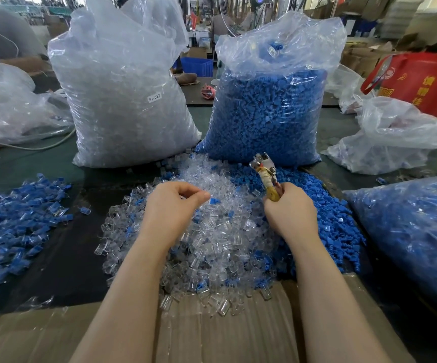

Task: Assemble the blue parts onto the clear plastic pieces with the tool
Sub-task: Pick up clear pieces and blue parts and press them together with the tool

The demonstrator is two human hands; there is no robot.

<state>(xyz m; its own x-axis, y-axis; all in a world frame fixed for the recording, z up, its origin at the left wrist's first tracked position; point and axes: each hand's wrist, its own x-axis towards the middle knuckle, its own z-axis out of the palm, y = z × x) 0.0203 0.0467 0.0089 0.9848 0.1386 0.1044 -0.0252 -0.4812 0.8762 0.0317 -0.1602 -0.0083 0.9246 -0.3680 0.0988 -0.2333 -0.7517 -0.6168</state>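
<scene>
A heap of clear plastic pieces [212, 247] lies in front of me, with a heap of loose blue parts [327, 221] on its right. My left hand [173, 205] hovers over the clear heap with its fingers curled and thumb against the fingertips; whether it pinches a piece is hidden. My right hand [290, 208] grips the yellow handles of a plier-like tool [266, 171], whose metal jaws point up and away over the blue heap.
Behind the heaps stand a tall bag of clear pieces [123, 95] and a tall bag of blue parts [272, 106]. Assembled blue-and-clear pieces [15, 221] are spread at the left. Another bag of blue pieces [416, 226] sits at the right. Cardboard [212, 334] lies under my forearms.
</scene>
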